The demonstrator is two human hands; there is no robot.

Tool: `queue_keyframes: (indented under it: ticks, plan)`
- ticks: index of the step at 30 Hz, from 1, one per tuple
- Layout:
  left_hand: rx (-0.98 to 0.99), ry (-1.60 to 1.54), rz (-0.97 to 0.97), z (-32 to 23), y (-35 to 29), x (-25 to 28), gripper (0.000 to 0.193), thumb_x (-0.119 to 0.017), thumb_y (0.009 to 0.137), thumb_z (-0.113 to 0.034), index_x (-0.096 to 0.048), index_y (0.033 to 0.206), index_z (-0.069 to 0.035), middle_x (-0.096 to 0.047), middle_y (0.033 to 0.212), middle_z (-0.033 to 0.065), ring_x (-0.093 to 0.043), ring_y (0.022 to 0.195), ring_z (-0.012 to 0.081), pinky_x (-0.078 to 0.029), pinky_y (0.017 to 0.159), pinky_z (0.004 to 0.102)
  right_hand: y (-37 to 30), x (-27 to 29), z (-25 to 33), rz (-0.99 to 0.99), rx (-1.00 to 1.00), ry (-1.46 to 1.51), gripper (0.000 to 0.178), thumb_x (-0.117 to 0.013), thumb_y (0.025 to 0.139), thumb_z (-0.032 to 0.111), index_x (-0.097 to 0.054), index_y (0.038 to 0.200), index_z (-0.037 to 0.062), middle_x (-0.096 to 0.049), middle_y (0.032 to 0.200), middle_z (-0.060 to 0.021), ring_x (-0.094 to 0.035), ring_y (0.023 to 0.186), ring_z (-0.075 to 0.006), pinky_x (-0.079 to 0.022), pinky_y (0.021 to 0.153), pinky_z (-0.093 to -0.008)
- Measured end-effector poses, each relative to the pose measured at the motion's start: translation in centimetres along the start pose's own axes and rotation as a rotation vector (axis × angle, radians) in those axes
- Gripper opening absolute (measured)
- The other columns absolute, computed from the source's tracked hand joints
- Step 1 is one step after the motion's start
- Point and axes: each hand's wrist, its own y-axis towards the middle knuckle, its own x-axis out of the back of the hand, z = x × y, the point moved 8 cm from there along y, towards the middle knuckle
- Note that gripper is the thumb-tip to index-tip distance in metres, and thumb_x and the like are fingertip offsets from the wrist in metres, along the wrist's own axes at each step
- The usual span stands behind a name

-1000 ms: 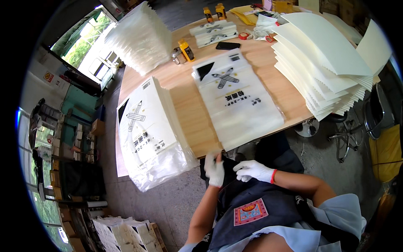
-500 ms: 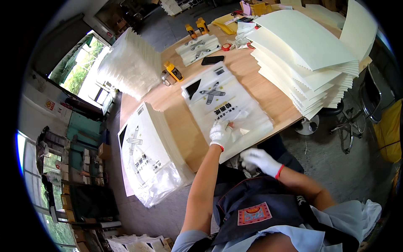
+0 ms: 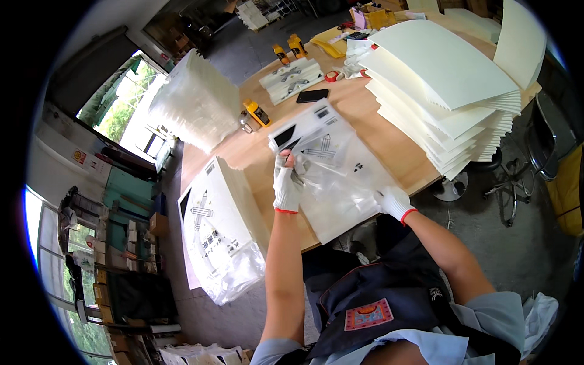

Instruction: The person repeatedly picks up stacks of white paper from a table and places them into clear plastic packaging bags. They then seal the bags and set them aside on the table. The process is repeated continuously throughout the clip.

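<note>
A stack of clear plastic bags (image 3: 340, 201) with a printed pencil design lies on the table before me. My left hand (image 3: 286, 182), in a white knit glove with bare fingertips showing, pinches the top bag near its printed black corner and lifts it, so the film is creased and raised. My right hand (image 3: 395, 203), gloved in white with a red cuff, is closed at the near right edge of the same bag; its fingertips are partly hidden against the film. To the left, a tall stack of filled paper packs (image 3: 213, 219) in printed bags stands at the table's edge.
A high pile of cream paper sheets (image 3: 444, 67) stands at the right. Behind the bags are a black phone (image 3: 312, 96), a yellow bottle (image 3: 257, 113), folded printed bags (image 3: 291, 81) and red tape (image 3: 331, 76). A wrapped stack (image 3: 198, 100) is at the far left.
My left hand has moved left and farther up the bag, pulling its film up. My right hand has come from beside my lap to the bag's near right edge.
</note>
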Motion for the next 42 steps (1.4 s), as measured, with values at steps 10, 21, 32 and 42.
queue_keyframes:
  ticks: [10, 21, 32, 42]
  plan:
    - [-0.070, 0.922, 0.187, -0.2, -4.9, -8.5, 0.013, -0.056, 0.089, -0.002, -0.058, 0.102, -0.004, -0.066, 0.093, 0.0007, -0.047, 0.066, 0.0046, -0.041, 0.059, 0.0200, -2.9, 1.2, 16.0, -0.633, 0.639, -0.883, 0.027, -0.052, 0.084, 0.021, -0.067, 0.097, 0.0026, -0.065, 0.090, -0.0158, -0.061, 0.081, -0.0271, -0.048, 0.071, -0.0384]
    - [-0.539, 1.914, 0.095, -5.0, -7.4, -11.0, 0.061, -0.081, 0.063, -0.035, -0.058, 0.116, -0.017, -0.058, 0.091, 0.0086, -0.056, 0.092, 0.0301, -0.046, 0.078, 0.0413, -11.3, 11.1, 13.6, -0.262, 0.922, -0.131, 0.024, -0.055, 0.085, 0.017, -0.063, 0.107, 0.0100, -0.066, 0.096, -0.0103, -0.062, 0.093, -0.0281, -0.048, 0.082, -0.0391]
    - [-0.544, 1.549, 0.325, -2.3, -7.3, -19.0, 0.051, -0.070, 0.073, -0.013, -0.054, 0.120, -0.007, -0.055, 0.119, 0.0130, -0.050, 0.109, 0.0325, -0.042, 0.092, 0.0381, -15.3, 31.8, 5.8, -0.918, 0.605, -0.679, 0.021, -0.058, 0.083, 0.020, -0.065, 0.100, 0.0103, -0.066, 0.094, -0.0059, -0.061, 0.086, -0.0245, -0.048, 0.076, -0.0365]
    - [0.341, 0.349, 0.604, 5.7, -6.0, -24.3, 0.052, -0.048, 0.095, -0.041, -0.047, 0.129, -0.002, -0.059, 0.116, 0.0167, -0.058, 0.101, 0.0222, -0.045, 0.089, 0.0327, -19.8, 32.9, 10.6, -1.058, 0.901, -0.770, 0.013, -0.062, 0.078, 0.018, -0.064, 0.089, 0.0098, -0.061, 0.077, -0.0052, -0.058, 0.071, -0.0228, -0.046, 0.063, -0.0352]
